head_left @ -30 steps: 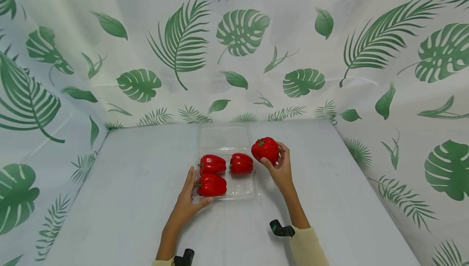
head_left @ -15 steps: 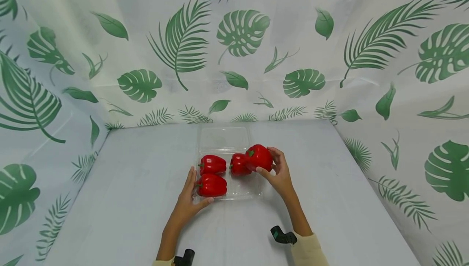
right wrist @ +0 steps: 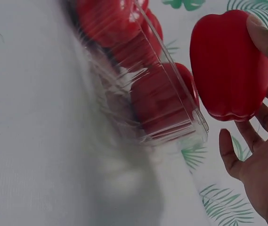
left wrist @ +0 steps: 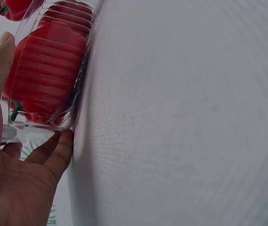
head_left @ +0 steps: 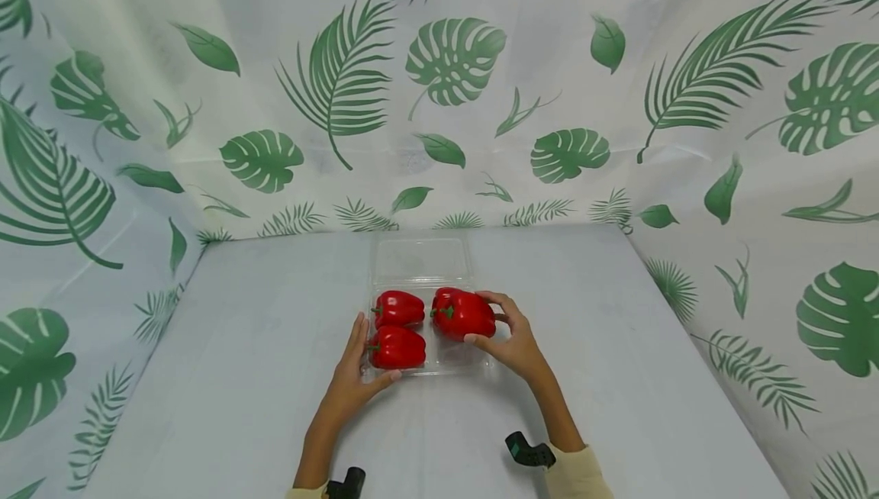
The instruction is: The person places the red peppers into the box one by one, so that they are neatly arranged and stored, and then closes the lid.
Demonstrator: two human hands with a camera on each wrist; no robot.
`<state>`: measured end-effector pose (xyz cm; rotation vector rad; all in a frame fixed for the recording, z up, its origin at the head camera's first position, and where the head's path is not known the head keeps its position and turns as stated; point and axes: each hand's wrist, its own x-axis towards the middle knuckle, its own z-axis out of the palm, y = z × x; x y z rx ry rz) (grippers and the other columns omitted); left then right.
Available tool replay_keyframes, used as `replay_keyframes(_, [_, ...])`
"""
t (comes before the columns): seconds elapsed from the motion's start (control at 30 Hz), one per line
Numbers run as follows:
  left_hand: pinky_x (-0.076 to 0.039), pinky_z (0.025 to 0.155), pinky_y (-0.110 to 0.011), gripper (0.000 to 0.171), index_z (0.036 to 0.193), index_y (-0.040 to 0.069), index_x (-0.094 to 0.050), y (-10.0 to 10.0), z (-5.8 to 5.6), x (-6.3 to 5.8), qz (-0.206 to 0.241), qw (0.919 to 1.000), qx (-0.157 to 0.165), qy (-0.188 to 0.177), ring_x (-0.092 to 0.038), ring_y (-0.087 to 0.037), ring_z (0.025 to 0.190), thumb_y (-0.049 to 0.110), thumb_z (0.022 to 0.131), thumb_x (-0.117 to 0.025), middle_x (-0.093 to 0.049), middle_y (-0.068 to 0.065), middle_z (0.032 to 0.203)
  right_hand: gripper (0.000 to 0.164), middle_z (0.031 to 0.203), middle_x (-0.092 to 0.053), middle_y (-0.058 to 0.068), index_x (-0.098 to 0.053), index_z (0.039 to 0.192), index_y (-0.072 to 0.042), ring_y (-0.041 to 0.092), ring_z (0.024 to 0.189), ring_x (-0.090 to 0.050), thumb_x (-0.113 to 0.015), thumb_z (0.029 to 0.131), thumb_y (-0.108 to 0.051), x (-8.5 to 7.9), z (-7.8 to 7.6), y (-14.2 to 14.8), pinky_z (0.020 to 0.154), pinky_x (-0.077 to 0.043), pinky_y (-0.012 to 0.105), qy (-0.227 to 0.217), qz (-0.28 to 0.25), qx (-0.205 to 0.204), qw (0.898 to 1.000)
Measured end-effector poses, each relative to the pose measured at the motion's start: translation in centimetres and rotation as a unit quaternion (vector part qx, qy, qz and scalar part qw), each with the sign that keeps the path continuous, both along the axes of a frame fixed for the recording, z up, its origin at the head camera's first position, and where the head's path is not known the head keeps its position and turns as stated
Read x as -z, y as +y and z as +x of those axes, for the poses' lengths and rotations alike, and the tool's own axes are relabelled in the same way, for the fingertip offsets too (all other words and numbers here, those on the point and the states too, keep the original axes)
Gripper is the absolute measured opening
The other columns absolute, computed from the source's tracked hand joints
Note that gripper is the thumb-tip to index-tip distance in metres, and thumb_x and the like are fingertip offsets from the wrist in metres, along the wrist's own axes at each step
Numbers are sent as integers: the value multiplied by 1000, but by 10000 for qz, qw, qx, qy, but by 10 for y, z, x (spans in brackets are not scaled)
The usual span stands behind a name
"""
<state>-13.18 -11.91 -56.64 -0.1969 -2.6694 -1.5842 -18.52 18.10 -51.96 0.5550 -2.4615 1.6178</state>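
My right hand (head_left: 516, 342) holds a red bell pepper (head_left: 471, 317) over the right half of a clear plastic clamshell container (head_left: 446, 365). In the right wrist view this bell pepper (right wrist: 230, 63) is above the rim, with the thumb on one side and fingers on the other. It partly hides another red bell pepper (head_left: 441, 299) lying in the back right. Two more, a back left bell pepper (head_left: 400, 308) and a front left bell pepper (head_left: 398, 348), lie inside with green stems to the left. My left hand (head_left: 352, 381) grips the container's near left corner, thumb along the front wall.
The container's clear lid (head_left: 420, 259) lies folded back behind it. A white-covered table (head_left: 261, 377) spreads around. A leaf-printed sheet (head_left: 371, 102) rises behind the table and along both sides. Black wrist cameras sit on both wrists.
My right hand has carried its bell pepper left and toward me, from beside the container to over its right half. The left hand and the other bell peppers have stayed in place.
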Motion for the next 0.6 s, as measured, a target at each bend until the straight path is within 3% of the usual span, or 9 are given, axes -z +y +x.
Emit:
replay_keyframes(0.17, [-32,112,-53,108,158,17,-9,-1,0,1,-52,10000,23,23,-14,-35,151,42,80,-79,-7,-3,166,73,132,-56,4,-50,140,-19,22,119,-50,-82,75,-27,3,4,-1,90,-53,48,195,481,47,9986])
replay_keyframes(0.47, [-33,111,-52,109,158,18,-11,-1,-1,2,-64,10000,-14,4,-14,-31,152,47,78,-79,-7,1,166,70,131,-56,2,-55,135,-23,18,119,-47,-84,72,-29,6,10,-3,86,-54,38,370,728,2,9967])
replay_keyframes(0.6, [-36,109,-52,109,158,18,-12,0,-1,2,-25,10000,-38,7,-16,-33,151,44,77,-80,-8,0,166,69,130,-55,3,-56,134,-22,19,119,-47,-85,72,-29,7,12,-5,86,-57,40,465,741,-67,9961])
